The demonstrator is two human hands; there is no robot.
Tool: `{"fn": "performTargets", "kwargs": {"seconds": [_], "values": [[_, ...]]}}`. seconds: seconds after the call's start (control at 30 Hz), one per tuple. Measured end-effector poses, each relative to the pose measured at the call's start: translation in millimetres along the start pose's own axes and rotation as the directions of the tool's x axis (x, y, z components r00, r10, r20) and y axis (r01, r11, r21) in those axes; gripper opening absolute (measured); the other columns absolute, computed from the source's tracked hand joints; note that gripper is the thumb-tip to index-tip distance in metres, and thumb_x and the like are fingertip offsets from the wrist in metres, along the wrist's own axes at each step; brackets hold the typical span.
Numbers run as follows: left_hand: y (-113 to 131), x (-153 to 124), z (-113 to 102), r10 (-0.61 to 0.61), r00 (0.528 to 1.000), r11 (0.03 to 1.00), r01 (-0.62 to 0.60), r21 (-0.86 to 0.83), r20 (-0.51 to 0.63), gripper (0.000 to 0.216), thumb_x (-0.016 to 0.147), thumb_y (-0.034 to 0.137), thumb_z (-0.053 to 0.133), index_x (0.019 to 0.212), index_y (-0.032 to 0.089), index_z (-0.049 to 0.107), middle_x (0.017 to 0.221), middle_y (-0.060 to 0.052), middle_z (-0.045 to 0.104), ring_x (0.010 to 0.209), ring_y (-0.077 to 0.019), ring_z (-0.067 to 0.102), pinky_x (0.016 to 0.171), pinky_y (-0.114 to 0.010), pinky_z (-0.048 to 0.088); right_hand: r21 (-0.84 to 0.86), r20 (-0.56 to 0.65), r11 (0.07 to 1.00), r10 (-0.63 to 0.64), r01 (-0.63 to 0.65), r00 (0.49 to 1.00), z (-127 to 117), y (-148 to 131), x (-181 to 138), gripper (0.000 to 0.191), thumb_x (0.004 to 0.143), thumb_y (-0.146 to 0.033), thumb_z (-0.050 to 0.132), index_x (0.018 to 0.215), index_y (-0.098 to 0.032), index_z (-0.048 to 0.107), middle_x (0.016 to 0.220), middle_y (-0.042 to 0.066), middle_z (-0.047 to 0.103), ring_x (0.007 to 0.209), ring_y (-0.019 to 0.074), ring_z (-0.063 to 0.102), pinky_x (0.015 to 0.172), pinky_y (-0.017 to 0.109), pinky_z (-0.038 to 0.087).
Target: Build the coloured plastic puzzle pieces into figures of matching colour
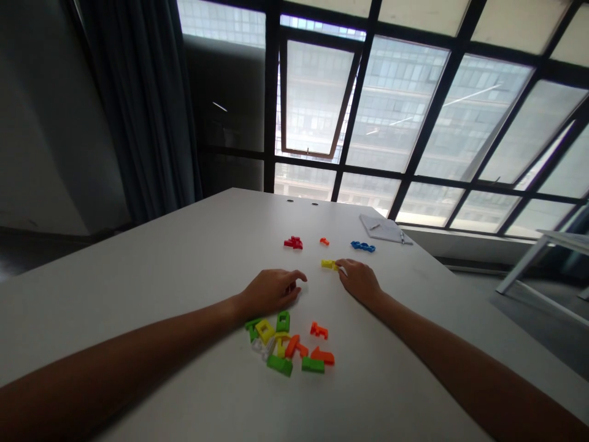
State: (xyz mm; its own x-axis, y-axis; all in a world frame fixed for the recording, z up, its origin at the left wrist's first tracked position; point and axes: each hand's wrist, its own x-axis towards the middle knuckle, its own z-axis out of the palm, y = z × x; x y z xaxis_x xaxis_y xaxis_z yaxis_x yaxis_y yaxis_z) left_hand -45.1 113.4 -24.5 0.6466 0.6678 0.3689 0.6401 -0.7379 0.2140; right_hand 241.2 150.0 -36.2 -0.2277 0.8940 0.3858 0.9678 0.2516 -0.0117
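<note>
Seated view over a white counter (138, 294), looking forward and down, with both forearms reaching in from the lower corners. The left hand (271, 291) rested on the counter with its fingers loosely curved and no held object visible. The right hand (359, 281) lay just beside it, well forward of the pile, with its fingers extended. Their tips touched the right end of a yellow plastic piece (328, 264), but a firm grasp could not be confirmed. A loose pile of plastic pieces (285, 347) lay nearer the viewer, just below the left hand, and included green, yellow, orange and translucent white shapes. Farther along the counter, a red plastic cluster (293, 243), a small orange plastic piece (324, 241) and a blue plastic chain of pieces (362, 246) lay apart from one another in a rough row, beyond the hands. Near the far edge, a notebook (381, 229) lay with a pen (402, 236) along its right side. Behind the counter stood a dark curtain (142, 104) and a large gridded window (396, 104), with part of a white table (547, 252) at the far right.
</note>
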Motion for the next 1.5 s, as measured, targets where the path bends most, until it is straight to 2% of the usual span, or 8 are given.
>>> {"fn": "performTargets", "kwargs": {"seconds": [0.13,0.23,0.37,0.53,0.67,0.9,1.27,1.5], "values": [[1,0,-1,-0.029,1.000,0.999,0.029,-0.028,0.005,0.030,0.097,0.031,0.052,0.126,0.028,0.060,0.087,0.002,0.071,0.075,-0.0156,0.064,0.069,-0.026,0.041,0.181,-0.144,0.981,-0.041,0.067,0.989,-9,-10,-4,0.027,0.095,-0.019,0.053,0.118,-0.020,0.067,0.112,0.007,0.074,0.088,0.0207,0.069,0.076,0.029,0.049],[3,0,-2,-0.063,0.998,0.996,0.064,-0.059,0.013,0.028,0.097,0.032,0.052,0.122,0.028,0.062,0.088,0.002,0.072,0.075,-0.0157,0.064,0.068,-0.026,0.041,0.444,-0.093,0.845,-0.289,0.300,0.953,-25,-26,-11,0.019,0.093,-0.019,0.058,0.106,-0.018,0.072,0.093,0.004,0.074,0.072,0.0149,0.063,0.070,0.026,0.047],[2,0,-3,-0.073,0.997,0.992,0.075,-0.102,0.020,0.023,0.095,0.032,0.053,0.114,0.027,0.067,0.085,0.002,0.071,0.074,-0.0151,0.063,0.067,-0.025,0.041,0.729,0.134,0.584,-0.632,0.356,0.763,-49,-46,-20,0.016,0.091,-0.026,0.065,0.101,-0.019,0.076,0.084,0.002,0.071,0.066,0.0113,0.057,0.062,0.022,0.045],[1,0,-2,-0.064,0.998,0.991,0.066,-0.114,0.023,0.022,0.096,0.032,0.053,0.112,0.027,0.068,0.085,0.002,0.070,0.073,-0.0148,0.062,0.066,-0.025,0.040,0.729,0.346,0.621,-0.697,0.288,0.628,-62,-53,-24,0.037,0.079,-0.038,0.080,0.113,-0.023,0.073,0.088,0.000,0.070,0.068,0.0116,0.058,0.064,0.022,0.046],[1,1,-2,-0.048,0.998,0.992,0.051,-0.117,0.030,0.022,0.096,0.033,0.053,0.112,0.027,0.068,0.086,0.002,0.070,0.074,-0.0146,0.062,0.066,-0.025,0.040,0.628,0.326,0.705,-0.623,0.329,0.711,-55,-54,-23,0.028,0.084,-0.034,0.074,0.110,-0.023,0.074,0.086,0.000,0.071,0.070,0.0133,0.060,0.067,0.025,0.046],[-2,1,-1,-0.041,0.999,0.981,0.046,-0.188,0.030,0.027,0.097,0.044,0.055,0.113,0.027,0.068,0.086,0.002,0.071,0.075,-0.0143,0.063,0.069,-0.025,0.041,0.633,0.004,0.739,-0.300,0.230,0.954,-31,-61,-24,0.027,0.082,-0.017,0.071,0.109,-0.018,0.070,0.082,0.002,0.071,0.070,0.0146,0.065,0.069,0.027,0.051],[-2,1,-3,-0.020,0.996,0.966,0.040,-0.255,0.083,0.035,0.096,0.048,0.055,0.119,0.024,0.066,0.089,0.000,0.072,0.076,-0.0148,0.064,0.068,-0.024,0.043,0.668,-0.278,0.664,-0.197,0.337,0.940,-6,-72,-40,0.029,0.082,-0.014,0.068,0.109,-0.019,0.058,0.086,0.002,0.063,0.072,0.0144,0.061,0.070,0.029,0.056],[-2,1,-2,-0.061,0.995,0.962,0.079,-0.260,0.074,0.033,0.094,0.043,0.057,0.121,0.025,0.062,0.086,0.001,0.072,0.072,-0.0143,0.064,0.066,-0.024,0.044,0.774,-0.150,0.613,-0.070,0.161,0.986,-8,-70,-34,0.034,0.077,-0.017,0.069,0.109,-0.020,0.058,0.090,0.003,0.066,0.073,0.0150,0.064,0.069,0.029,0.057]]}}
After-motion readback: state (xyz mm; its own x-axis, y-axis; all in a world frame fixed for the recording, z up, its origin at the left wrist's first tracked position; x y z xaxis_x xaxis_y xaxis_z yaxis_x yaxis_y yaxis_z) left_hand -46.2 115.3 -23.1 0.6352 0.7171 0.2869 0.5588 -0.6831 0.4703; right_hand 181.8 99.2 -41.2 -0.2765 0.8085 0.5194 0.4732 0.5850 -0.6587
